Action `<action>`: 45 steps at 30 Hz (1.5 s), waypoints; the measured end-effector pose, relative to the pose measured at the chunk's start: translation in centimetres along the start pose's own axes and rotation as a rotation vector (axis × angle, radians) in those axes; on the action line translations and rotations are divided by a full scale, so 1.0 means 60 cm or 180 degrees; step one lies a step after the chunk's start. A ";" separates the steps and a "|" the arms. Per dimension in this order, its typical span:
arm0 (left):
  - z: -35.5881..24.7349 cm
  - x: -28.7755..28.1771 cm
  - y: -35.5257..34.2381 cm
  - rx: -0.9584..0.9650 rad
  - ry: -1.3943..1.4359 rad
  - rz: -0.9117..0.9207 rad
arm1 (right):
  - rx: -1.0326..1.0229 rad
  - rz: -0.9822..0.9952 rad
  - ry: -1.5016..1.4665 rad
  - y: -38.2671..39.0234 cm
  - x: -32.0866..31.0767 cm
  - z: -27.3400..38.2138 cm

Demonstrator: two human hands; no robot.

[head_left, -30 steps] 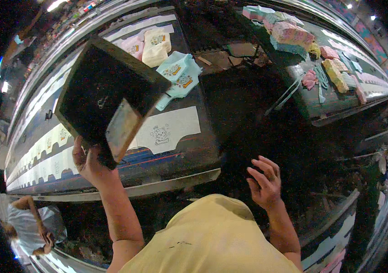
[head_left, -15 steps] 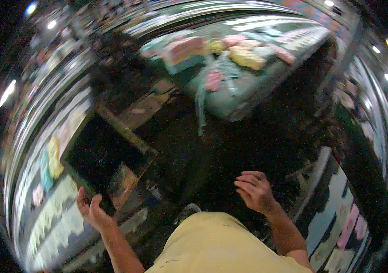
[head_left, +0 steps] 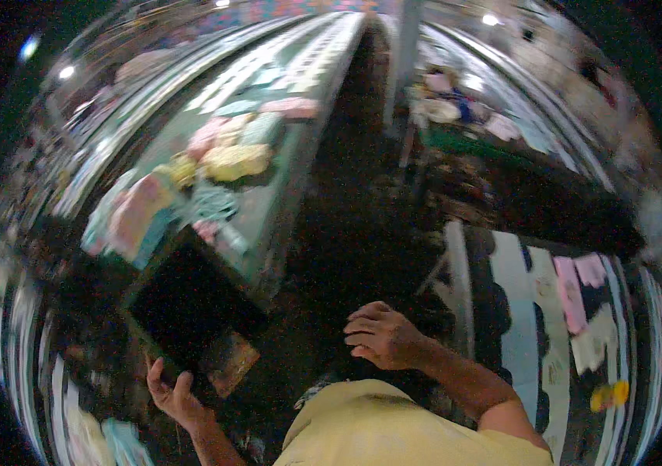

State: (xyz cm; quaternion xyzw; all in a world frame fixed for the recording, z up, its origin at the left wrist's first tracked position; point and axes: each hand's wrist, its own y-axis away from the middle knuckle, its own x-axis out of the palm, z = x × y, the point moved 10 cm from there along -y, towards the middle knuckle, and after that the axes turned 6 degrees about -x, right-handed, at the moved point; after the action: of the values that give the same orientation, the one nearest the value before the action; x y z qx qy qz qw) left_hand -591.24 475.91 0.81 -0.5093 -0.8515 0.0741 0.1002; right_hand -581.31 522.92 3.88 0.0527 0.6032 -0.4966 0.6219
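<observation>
Down in the dark aisle (head_left: 346, 194), the person holds one dark frame (head_left: 195, 299) in the left hand (head_left: 178, 394), fingers and thumb at its lower edge; it hangs in the air, low to the person's left. The right hand (head_left: 383, 335) is loosely curled before the yellow shirt (head_left: 381, 435), fingers slightly parted, nothing visible in it. As for progress, I'd judge the work partway: cloth pieces (head_left: 516, 303) lie spread on the right table (head_left: 461, 287) and bundles (head_left: 236, 161) sit heaped on the left table (head_left: 288, 179), while the frame rests on neither. How much remains, I can't tell. Counting: one frame, two pink pieces (head_left: 570, 293) and one small yellow object (head_left: 610, 395) on the right table; the heaped bundles are too blurred to count.
</observation>
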 end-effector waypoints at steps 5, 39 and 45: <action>0.064 0.228 -0.082 -0.0075 -0.0370 0.0812 | 0.0726 0.0008 0.0158 -0.003 0.008 -0.101; -0.035 1.423 0.553 0.0558 0.0942 0.5942 | 0.3805 -0.5378 -0.0732 0.556 -0.281 -0.331; -0.049 1.536 0.791 0.1357 0.0858 0.6897 | 0.4220 -0.6301 0.0658 0.611 -0.323 -0.246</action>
State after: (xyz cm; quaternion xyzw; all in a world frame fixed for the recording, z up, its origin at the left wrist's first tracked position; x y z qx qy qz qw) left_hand -592.59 579.61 1.58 -0.9599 0.0915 0.2113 0.1596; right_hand -562.36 561.86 -4.07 -0.0845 0.0554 -0.9678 -0.2304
